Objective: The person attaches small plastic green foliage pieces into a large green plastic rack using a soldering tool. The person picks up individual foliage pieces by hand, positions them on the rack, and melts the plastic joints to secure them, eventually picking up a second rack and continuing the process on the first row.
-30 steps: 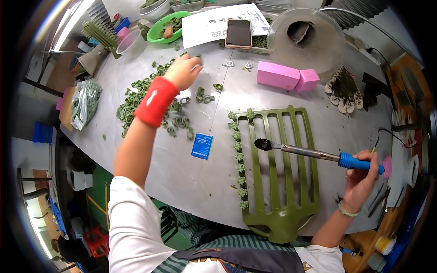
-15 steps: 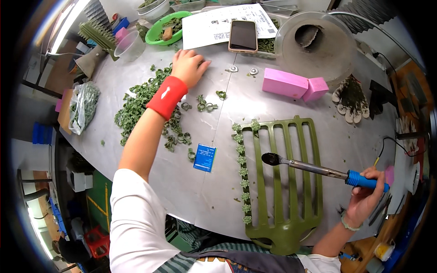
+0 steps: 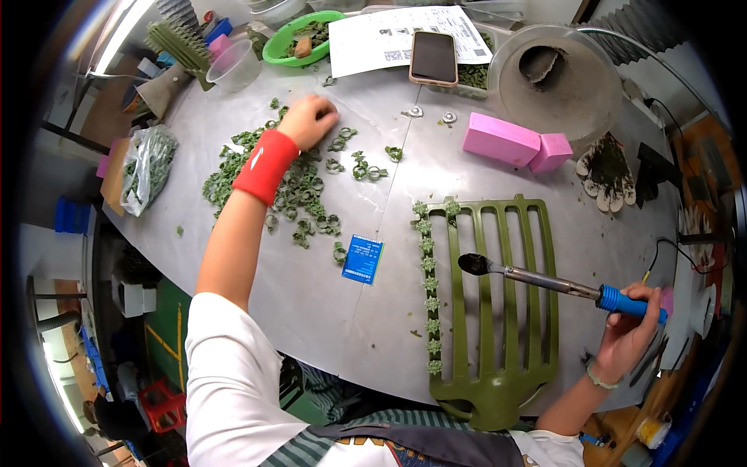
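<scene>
My left hand (image 3: 309,121), with a red wristband, hovers over the far right of a loose pile of small green plastic leaf pieces (image 3: 299,187). Its fingers are curled in, and whatever they may pinch is hidden. In my right hand (image 3: 625,336) is the blue handle of a soldering iron (image 3: 556,285) with a dark spoon-shaped tip. That tip hangs over an olive-green rake-shaped plastic frame (image 3: 486,373), whose bars join at the far end. Pale green star-shaped leaf pieces (image 3: 432,304) line its left bar, and another sits on the far edge.
A blue printed card (image 3: 362,259) lies between pile and frame. Behind are pink blocks (image 3: 502,140), a phone (image 3: 433,57) on paper (image 3: 366,43), a green bowl (image 3: 272,50) and a large round tub (image 3: 580,93). Stained gloves (image 3: 605,175) lie at right, a plastic bag (image 3: 148,171) at left.
My left hand has drawn back toward me over the pile, and its fingers are more curled. My right hand still holds the soldering iron in nearly the same place. The whole view has shifted slightly.
</scene>
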`<state>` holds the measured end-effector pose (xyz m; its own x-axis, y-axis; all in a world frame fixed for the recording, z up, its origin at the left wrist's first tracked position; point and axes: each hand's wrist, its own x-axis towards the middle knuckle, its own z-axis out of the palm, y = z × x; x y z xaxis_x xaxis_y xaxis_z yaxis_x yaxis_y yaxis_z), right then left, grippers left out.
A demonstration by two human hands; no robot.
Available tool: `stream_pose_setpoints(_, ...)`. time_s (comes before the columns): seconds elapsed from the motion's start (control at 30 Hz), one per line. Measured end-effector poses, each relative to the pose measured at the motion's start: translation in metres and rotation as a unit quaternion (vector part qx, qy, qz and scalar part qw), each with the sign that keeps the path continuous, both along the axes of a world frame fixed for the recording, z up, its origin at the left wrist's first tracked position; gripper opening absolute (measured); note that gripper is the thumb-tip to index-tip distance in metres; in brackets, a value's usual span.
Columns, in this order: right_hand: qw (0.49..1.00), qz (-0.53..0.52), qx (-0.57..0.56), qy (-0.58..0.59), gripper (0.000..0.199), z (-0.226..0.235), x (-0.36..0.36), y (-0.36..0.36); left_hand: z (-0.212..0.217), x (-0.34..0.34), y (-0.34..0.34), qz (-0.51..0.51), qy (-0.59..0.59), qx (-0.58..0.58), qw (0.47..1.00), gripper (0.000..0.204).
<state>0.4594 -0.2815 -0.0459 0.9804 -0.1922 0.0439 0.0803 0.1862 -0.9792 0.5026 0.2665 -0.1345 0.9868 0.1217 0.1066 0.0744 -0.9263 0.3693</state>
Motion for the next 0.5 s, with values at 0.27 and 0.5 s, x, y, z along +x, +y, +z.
stream_pose_setpoints(0.27,1.000,0.000,0.020,-0.008,0.034,0.007,-0.001,0.004,0.033,-0.026,-0.028,-0.017,0.084,-0.017,0.996,0.022)
stream_pose_setpoints(0.5,1.000,0.016,0.009,-0.008,0.035,0.003,-0.003,-0.002,-0.020,0.062,0.017,0.133,-0.178,0.107,0.969,0.030)
